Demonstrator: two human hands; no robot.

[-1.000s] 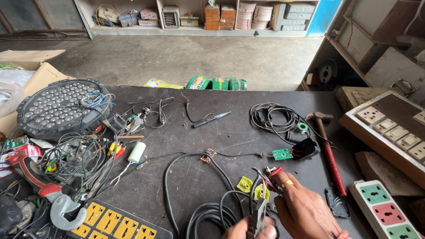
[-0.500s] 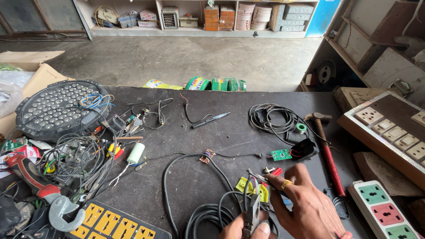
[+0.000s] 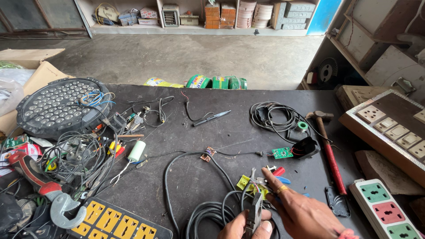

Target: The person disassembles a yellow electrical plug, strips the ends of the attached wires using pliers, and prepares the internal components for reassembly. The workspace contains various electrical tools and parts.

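Left hand (image 3: 242,226) is clamped round a slim grey metal hand tool (image 3: 254,213), thumb pressed to its side. Right hand (image 3: 301,212) hangs loose with fingers spread, forefinger stretched just above the tool's tip, holding nothing. Small yellow plastic pieces (image 3: 246,183) lie right at that tip, a coiled black cable (image 3: 208,212) loops just left of the tool, and a red-handled hammer (image 3: 329,150) lies well to its right.
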